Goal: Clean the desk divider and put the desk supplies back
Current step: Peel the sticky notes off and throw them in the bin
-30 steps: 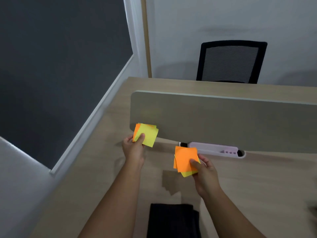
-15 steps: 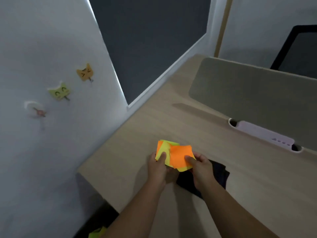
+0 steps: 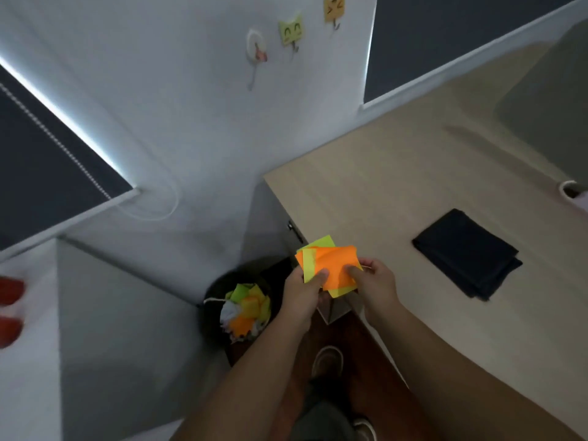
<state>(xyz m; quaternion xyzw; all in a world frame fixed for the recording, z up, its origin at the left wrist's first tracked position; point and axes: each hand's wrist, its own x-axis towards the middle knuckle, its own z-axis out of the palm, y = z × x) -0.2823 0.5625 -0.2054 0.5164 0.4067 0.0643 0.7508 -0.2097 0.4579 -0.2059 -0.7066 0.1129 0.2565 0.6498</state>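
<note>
Both hands, left hand [image 3: 302,289] and right hand [image 3: 375,281], pinch the sticky notes [image 3: 331,267] over the desk [image 3: 413,173] corner; I'd bunch them tight, swing toward 8 o'clock, drop over the bin [image 3: 219,313].

We see three cat-shaped wall hooks [image 3: 290,32] on the white wall, a bead-chain window blind [image 3: 47,160] at left, and our shoes [image 3: 327,361] on the brown floor [image 3: 375,354] beside the table [image 3: 397,173].
</note>
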